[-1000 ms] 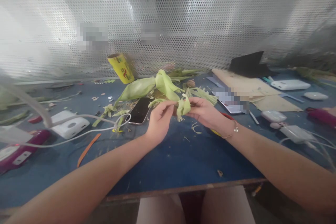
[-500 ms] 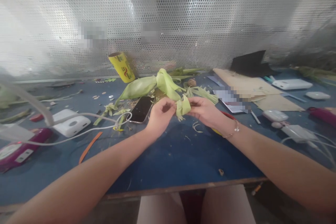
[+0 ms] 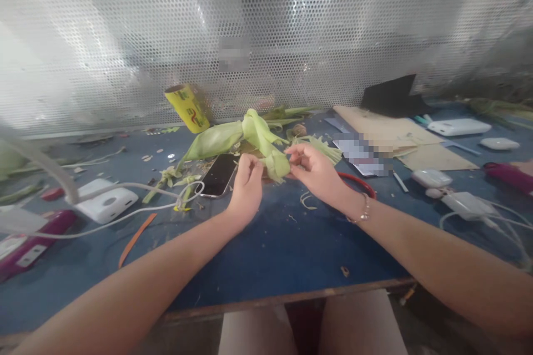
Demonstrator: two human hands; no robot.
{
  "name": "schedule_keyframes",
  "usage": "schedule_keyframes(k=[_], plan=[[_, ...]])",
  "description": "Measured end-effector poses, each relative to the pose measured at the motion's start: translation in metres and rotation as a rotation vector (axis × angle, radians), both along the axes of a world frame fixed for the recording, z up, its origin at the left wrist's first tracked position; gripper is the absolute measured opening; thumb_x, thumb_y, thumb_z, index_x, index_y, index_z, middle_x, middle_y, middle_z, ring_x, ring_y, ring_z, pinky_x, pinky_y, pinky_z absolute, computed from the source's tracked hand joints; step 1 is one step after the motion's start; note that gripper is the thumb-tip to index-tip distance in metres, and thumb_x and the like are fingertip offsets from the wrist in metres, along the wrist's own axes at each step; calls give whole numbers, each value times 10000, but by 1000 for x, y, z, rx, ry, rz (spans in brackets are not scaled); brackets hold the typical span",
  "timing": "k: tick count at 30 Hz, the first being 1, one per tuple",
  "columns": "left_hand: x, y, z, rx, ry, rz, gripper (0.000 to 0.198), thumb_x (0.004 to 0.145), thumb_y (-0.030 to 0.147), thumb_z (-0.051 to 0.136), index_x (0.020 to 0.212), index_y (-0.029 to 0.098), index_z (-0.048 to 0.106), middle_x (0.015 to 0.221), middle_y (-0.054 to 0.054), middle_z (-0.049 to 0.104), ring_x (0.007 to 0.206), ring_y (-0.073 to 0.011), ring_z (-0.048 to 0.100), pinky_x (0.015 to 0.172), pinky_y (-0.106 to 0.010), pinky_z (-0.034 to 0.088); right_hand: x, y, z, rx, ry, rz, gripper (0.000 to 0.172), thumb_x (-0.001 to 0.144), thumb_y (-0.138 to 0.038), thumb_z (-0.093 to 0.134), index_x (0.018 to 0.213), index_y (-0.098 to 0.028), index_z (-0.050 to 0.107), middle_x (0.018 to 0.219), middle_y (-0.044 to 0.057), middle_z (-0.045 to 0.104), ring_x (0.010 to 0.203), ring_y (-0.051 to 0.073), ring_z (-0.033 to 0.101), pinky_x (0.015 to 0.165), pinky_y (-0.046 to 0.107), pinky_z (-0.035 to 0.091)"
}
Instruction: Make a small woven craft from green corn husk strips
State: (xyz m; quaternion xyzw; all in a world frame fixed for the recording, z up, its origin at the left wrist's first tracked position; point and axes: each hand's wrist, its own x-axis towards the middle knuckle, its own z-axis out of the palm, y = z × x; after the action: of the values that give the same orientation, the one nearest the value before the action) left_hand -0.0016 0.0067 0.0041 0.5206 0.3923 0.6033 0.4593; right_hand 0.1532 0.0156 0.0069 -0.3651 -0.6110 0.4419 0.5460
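A small folded piece of pale green corn husk (image 3: 278, 165) is between my two hands above the table. My left hand (image 3: 246, 186) is closed in a pinch at the piece's left side, thumb against bent fingers. My right hand (image 3: 318, 173) has its thumb at the right edge of the piece, with the fingers curled just above. Right behind lie larger corn husk leaves (image 3: 216, 141), one of them twisted upward. The black phone (image 3: 219, 176) lies flat to the left of my left hand. A red loop handle (image 3: 358, 178) shows partly beneath my right wrist.
A yellow cardboard tube (image 3: 187, 110) leans by the perforated metal panel (image 3: 266, 22). White cables and a white charger (image 3: 107, 201) lie left, near an orange strip (image 3: 136, 239). Tan paper (image 3: 391, 125), a white adapter (image 3: 470, 203) and a purple power strip (image 3: 508, 176) lie right.
The right fingers have lifted and opened slightly around the husk piece, and the left hand has turned more upright. The folded piece has shifted a little left, partly with the camera.
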Motion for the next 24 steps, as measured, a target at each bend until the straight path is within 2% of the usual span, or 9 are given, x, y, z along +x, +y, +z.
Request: schedule_keyframes(k=[3, 5, 10, 12, 16, 19, 24], plan=[[3, -6, 3, -1, 38, 110, 178, 816, 295, 569, 744, 222, 424, 701, 41, 408, 594, -96, 399, 527, -200, 387, -7, -6, -3, 132, -54, -40, 252, 676, -117, 604, 867, -231, 483, 846, -7, 508, 765, 123, 559, 683, 285, 539], [3, -9, 4, 17, 94, 177, 192, 813, 307, 594, 742, 228, 434, 667, 42, 400, 551, -100, 361, 499, -215, 344, -12, -11, -4, 160, -68, -57, 253, 679, -115, 596, 857, -228, 456, 863, -3, 514, 755, 120, 559, 657, 271, 526], [1, -4, 3, 187, 211, 311, 171, 799, 241, 620, 733, 226, 464, 678, 27, 457, 631, -122, 424, 601, -255, 343, -17, -23, -3, 142, -119, -73, 380, 700, -114, 594, 1039, -248, 491, 1160, 62, 480, 777, 117, 577, 670, 285, 547], [-2, -1, 3, 241, 257, 323, 146, 807, 220, 602, 741, 224, 472, 668, 31, 467, 627, -119, 428, 608, -259, 328, -17, -26, 0, 157, -140, -64, 436, 712, -107, 587, 1113, -258, 504, 1230, 73, 442, 771, 113, 583, 685, 294, 556], [-10, 2, 2, 288, 316, 315, 92, 825, 215, 563, 776, 230, 486, 633, 40, 478, 578, -111, 421, 573, -258, 303, -14, -25, 4, 167, -163, -50, 460, 720, -97, 584, 1146, -259, 528, 1242, 68, 441, 728, 95, 587, 670, 286, 563], [-16, 3, 3, 284, 300, 304, 80, 811, 219, 578, 798, 236, 501, 606, 45, 486, 548, -108, 423, 547, -252, 297, -10, -21, 4, 178, -198, -39, 443, 717, -106, 604, 1128, -260, 546, 1235, 63, 445, 703, 87, 587, 636, 273, 562], [-22, 9, 6, 319, 378, 321, 91, 787, 183, 591, 814, 226, 516, 574, 52, 497, 496, -90, 431, 531, -248, 302, -3, -13, 0, 210, -238, -30, 371, 744, -165, 639, 1096, -251, 555, 1171, 60, 473, 704, 93, 591, 671, 292, 563]])
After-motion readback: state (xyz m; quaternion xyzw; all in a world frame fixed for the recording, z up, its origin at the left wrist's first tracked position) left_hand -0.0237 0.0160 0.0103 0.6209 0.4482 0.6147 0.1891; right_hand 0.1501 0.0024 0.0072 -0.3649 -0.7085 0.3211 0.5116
